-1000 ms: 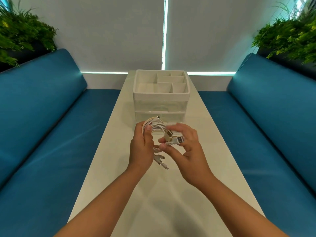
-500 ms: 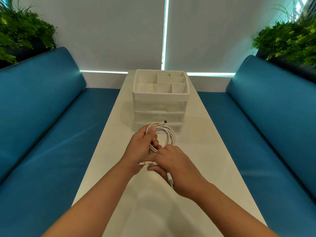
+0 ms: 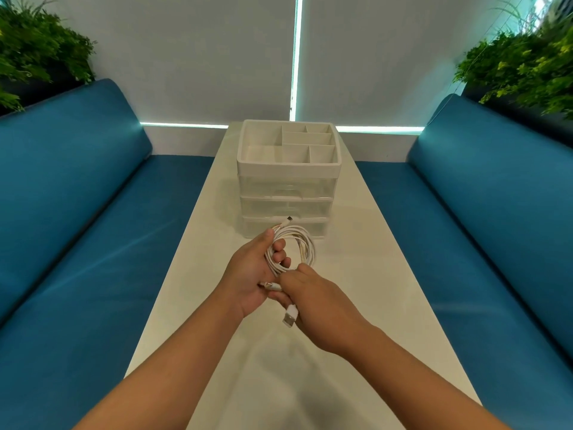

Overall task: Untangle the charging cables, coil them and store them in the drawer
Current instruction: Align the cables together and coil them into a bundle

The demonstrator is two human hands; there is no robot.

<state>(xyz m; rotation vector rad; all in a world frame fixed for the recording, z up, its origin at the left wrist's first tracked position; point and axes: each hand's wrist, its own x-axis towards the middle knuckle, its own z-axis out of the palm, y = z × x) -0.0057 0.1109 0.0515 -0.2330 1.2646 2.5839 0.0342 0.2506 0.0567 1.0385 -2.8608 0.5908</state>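
Observation:
A bundle of white charging cables point(image 3: 305, 248) hangs in loops above the white table point(image 3: 356, 274), just in front of the drawer unit. My left hand point(image 3: 251, 274) grips the left side of the loops, thumb on top. One small plug point(image 3: 289, 219) sticks up from the bundle. My right hand point(image 3: 319, 301) pinches the lower part of the coil, and a white USB plug point(image 3: 290, 318) pokes out beneath its fingers. The white drawer unit point(image 3: 288, 197) has three clear drawers, all closed, and an open divided tray on top.
Blue sofa benches point(image 3: 77, 212) point(image 3: 496, 212) run along both sides of the narrow table. Green plants point(image 3: 37, 54) point(image 3: 527, 66) stand behind the backrests at the far corners. A blind-covered window point(image 3: 217, 57) closes off the far end.
Both hands have lowered toward the table with the cables. My right hand turned palm-down and moved under the coil, and the loose ends have been gathered into rounder loops.

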